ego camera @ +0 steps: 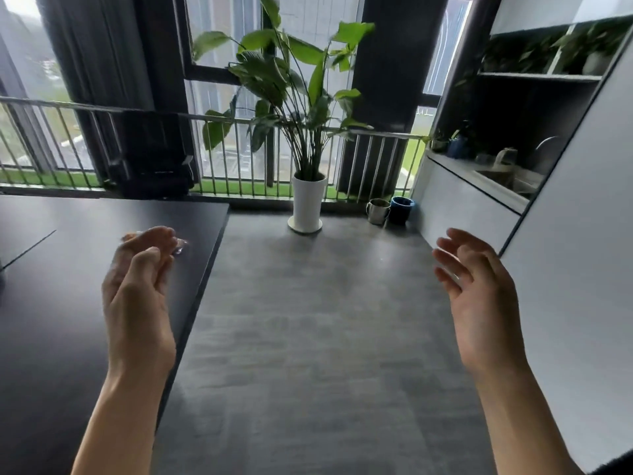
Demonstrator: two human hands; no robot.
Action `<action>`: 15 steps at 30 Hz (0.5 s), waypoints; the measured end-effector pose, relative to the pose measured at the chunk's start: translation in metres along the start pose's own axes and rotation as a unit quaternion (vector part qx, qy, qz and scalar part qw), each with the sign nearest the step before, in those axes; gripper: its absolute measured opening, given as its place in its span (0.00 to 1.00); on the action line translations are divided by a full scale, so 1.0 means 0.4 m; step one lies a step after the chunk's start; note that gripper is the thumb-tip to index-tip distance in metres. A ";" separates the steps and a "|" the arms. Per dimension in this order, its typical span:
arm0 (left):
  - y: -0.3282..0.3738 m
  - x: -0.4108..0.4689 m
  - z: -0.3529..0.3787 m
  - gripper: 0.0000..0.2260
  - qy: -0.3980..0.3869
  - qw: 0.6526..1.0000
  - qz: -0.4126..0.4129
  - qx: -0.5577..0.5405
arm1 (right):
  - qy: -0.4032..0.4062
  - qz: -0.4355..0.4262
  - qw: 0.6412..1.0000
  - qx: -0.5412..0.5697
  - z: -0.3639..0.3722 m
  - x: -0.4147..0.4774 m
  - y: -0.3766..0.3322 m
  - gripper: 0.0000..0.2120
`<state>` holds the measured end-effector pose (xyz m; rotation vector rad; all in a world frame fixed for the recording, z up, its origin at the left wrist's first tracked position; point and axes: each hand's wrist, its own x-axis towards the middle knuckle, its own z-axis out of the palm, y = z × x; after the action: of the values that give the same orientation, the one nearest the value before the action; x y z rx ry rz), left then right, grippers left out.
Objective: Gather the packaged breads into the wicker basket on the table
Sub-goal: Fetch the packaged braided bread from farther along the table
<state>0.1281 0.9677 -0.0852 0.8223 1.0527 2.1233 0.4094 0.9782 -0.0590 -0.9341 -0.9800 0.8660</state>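
While neither breads nor basket show in view, my left hand (137,289) and right hand (479,296) hang empty, fingers spread, beside the dark tabletop (51,303). Risk: reaching blind, I may bump the plant (307,204).

You have a dark table (51,303) filling the left of the frame — its top shows a thin seam toward the upper left. Right of it runs grey floor (308,337); on it, at upper centre, stands a white plant pot (308,204), with a steel mug (377,210) and a blue cup (401,209) just beside each other further right.
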 end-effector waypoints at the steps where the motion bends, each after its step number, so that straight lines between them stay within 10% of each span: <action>1: -0.025 0.023 0.034 0.14 0.009 1.000 -0.002 0.006 | -0.009 0.006 1.000 0.003 -0.005 0.060 0.018 0.12; 15: -0.401 0.305 0.374 0.10 0.252 0.962 0.079 0.077 | -0.260 0.088 0.961 0.040 0.119 0.894 0.377 0.12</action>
<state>0.2061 1.2046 -0.1154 0.4469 1.4647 2.4839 0.4515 1.3662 -0.0834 -0.7423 -1.3097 1.3351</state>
